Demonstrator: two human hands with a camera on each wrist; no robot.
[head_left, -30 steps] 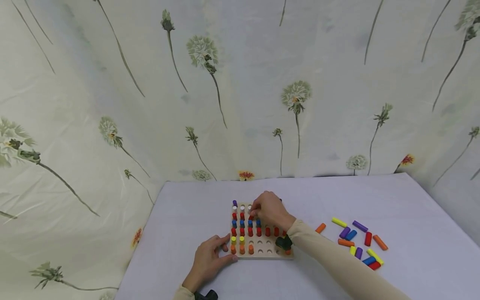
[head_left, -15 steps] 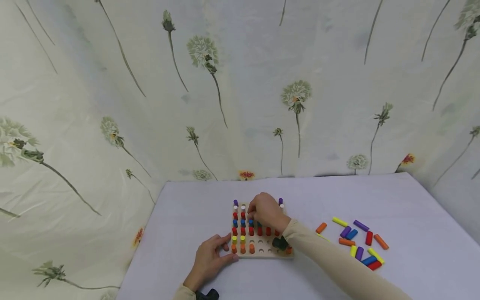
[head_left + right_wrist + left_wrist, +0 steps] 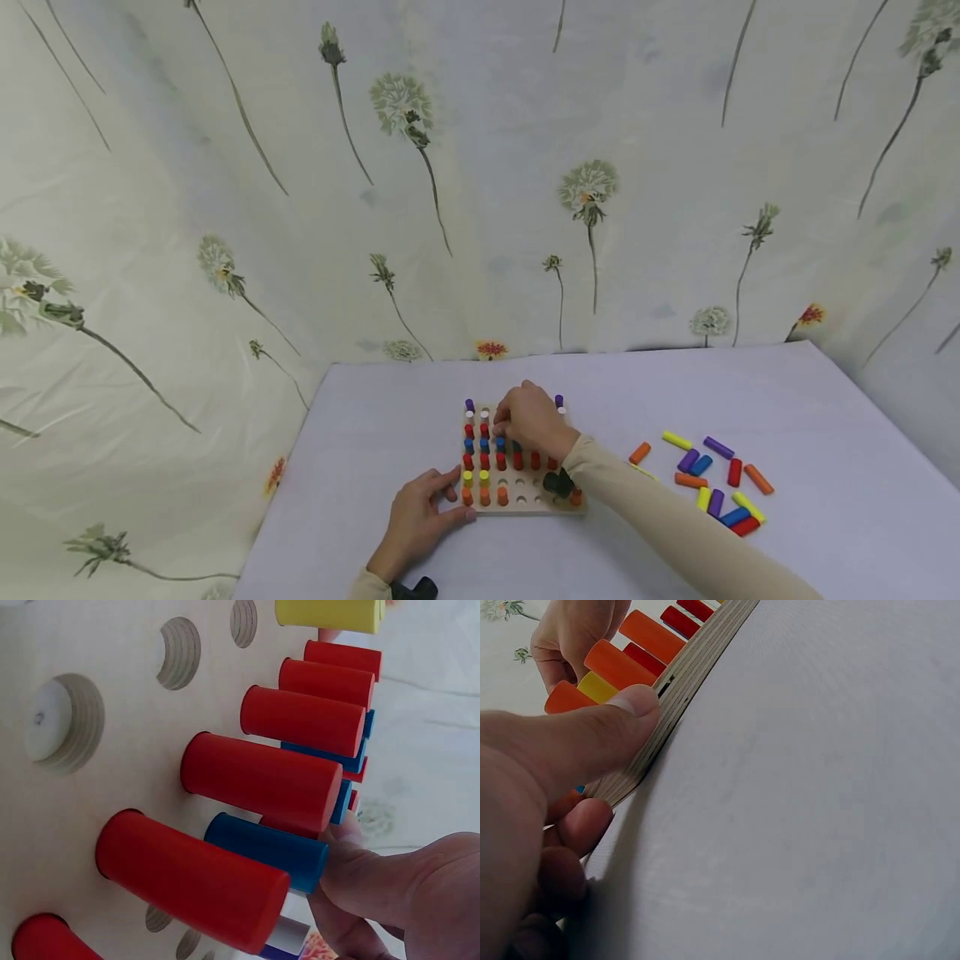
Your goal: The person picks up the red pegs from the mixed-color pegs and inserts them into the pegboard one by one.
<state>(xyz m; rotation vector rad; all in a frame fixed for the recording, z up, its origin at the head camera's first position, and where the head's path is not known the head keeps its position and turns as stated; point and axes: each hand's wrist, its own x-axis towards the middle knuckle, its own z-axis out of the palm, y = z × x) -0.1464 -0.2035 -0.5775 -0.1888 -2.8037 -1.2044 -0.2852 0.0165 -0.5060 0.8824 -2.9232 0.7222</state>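
A wooden pegboard (image 3: 528,492) lies on the table, with rows of coloured pegs upright in its holes. My left hand (image 3: 416,512) grips its near left corner, the thumb (image 3: 622,720) against the front edge and other fingers along the side. Over the back half of the board, my right hand (image 3: 536,417) has thumb and fingers together at a red peg (image 3: 300,826) in the third column. That peg is hidden by the fingers in the head view. Beside it stands a blue peg (image 3: 266,851), with a line of red pegs (image 3: 262,772) closer to the camera.
Loose pegs in several colours are scattered right of the board, among them a purple peg (image 3: 718,447), an orange peg (image 3: 759,479) and a yellow peg (image 3: 677,440). Bare holes (image 3: 67,724) show in the board's front rows. A flowered cloth (image 3: 480,208) hangs behind the table.
My right hand has shifted slightly left over the board. The red peg seen at its fingertips is now covered, and purple and white pegs at the back right show. My left hand stays put.
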